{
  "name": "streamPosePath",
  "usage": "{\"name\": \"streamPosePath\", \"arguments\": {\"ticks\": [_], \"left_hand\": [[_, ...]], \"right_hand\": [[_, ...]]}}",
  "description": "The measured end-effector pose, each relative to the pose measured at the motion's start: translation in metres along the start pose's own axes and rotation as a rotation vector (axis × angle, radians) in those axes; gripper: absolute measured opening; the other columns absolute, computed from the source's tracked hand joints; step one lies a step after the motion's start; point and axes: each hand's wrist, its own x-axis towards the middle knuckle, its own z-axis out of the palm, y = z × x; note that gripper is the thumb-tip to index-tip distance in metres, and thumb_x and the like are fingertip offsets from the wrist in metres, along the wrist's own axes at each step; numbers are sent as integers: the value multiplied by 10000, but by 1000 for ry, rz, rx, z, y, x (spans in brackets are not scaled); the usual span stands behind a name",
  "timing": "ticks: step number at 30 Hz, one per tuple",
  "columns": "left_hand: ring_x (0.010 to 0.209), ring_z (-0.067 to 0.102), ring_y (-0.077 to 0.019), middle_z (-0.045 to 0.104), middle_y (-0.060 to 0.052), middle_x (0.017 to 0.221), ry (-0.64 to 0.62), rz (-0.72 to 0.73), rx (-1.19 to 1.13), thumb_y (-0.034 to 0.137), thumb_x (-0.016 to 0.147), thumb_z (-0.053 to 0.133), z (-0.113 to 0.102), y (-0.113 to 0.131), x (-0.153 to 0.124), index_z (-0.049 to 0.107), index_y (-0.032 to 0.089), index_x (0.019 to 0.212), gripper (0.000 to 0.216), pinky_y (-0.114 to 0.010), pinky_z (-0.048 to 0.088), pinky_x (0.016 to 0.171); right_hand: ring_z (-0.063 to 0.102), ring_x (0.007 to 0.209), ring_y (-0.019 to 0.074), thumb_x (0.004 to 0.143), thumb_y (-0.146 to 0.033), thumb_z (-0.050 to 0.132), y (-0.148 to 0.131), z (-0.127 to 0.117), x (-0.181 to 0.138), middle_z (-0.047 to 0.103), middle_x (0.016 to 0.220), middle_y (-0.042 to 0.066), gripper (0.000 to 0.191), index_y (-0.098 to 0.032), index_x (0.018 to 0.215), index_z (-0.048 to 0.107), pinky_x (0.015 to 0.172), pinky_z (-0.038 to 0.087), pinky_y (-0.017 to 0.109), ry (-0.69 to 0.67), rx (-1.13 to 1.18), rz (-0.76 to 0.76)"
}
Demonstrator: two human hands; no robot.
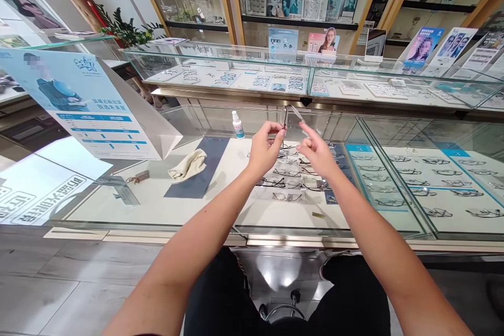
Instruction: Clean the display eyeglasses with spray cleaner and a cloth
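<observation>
Above the glass counter, my left hand pinches a pair of eyeglasses between thumb and fingers. The glasses are held upright, with one temple slanting toward my right hand. My right hand is beside them, index finger stretched out and thumb apart; its fingertip is close to the temple's end, and I cannot tell whether it touches. Under both hands, several rows of eyeglass frames lie in the case. A white spray bottle with a blue label stands left of my hands. Further left lies a crumpled beige cloth.
The glass counter spans the front. On it are a dark grey mat, a small brown item, a clear stand and a large blue sign. Behind stands another glass showcase with eyewear.
</observation>
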Motion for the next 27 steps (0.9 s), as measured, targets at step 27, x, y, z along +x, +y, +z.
{"name": "streamPosePath", "arguments": {"ticks": [27], "left_hand": [[1113,735,-237,739,-138,1329,-89,-71,-114,527,940,811,3,4,-2,739,208,953,327,-291,581,780]], "right_hand": [[683,1047,247,890,-447,768,12,2,1,716,1264,104,462,-242,1303,748,819,545,368,124,-241,-156]]}}
